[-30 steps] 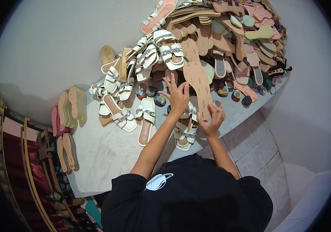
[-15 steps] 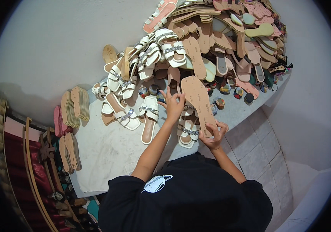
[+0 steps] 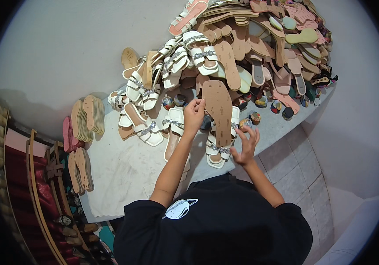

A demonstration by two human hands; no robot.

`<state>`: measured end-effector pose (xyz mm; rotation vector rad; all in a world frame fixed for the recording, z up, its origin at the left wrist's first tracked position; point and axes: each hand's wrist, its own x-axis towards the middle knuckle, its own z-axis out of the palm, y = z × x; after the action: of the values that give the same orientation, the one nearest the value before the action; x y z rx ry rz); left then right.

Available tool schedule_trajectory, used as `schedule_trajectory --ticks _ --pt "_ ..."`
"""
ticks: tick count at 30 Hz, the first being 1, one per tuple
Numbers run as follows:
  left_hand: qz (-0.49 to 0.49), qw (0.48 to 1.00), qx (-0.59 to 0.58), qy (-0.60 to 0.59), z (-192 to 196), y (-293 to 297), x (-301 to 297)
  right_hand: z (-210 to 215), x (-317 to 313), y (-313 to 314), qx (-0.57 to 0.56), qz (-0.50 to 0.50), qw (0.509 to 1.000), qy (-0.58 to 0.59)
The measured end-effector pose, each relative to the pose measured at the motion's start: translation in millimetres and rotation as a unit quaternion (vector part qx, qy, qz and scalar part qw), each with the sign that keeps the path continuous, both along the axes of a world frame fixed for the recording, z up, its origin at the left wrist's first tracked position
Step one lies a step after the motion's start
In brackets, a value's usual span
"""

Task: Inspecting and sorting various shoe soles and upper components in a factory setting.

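Observation:
A tan shoe sole (image 3: 218, 108) with small printed marks is held up over the table, its wide toe end pointing away from me. My left hand (image 3: 194, 117) pinches its left edge near the toe. Beside the narrow heel end is my right hand (image 3: 246, 146), fingers spread and apart from the sole as far as I can see. Partly hidden beneath the sole lies a white sandal (image 3: 216, 160) with a jewelled strap. Another white sandal (image 3: 172, 132) lies to the left, its lower part behind my left forearm.
More white sandals (image 3: 143, 128) crowd the middle of the table (image 3: 114, 176). A large heap of soles and slippers (image 3: 260, 44) fills the far right. Round multicoloured pieces (image 3: 261, 101) stand along its near side. Stacked soles (image 3: 82, 121) line the left edge, by a wooden rack (image 3: 37, 190).
The sole has turned more upright and shifted slightly left. My left hand has closed on its edge, while my right hand has let go of the heel end and opened.

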<state>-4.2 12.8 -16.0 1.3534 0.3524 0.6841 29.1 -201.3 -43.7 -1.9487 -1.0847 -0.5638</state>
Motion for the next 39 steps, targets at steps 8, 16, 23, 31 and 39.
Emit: schedule_trajectory --ticks 8,16,23,31,39 --pt "-0.043 0.999 0.001 0.008 3 -6 -18 82 67 76 -0.141 0.146 0.966 -0.160" --pt "-0.009 1.000 0.007 0.013 -8 9 -24 31 41 72 -0.283 0.248 0.911 -0.170" --pt "0.031 0.998 0.032 0.039 -14 21 -24 3 16 32 -0.234 0.564 0.787 -0.090" --pt "0.080 0.996 0.035 0.012 -3 21 -34 49 28 72 -0.214 0.259 0.925 -0.177" --pt "0.159 0.981 0.075 0.079 7 46 -79 -21 -31 47 -0.260 0.566 0.760 -0.182"
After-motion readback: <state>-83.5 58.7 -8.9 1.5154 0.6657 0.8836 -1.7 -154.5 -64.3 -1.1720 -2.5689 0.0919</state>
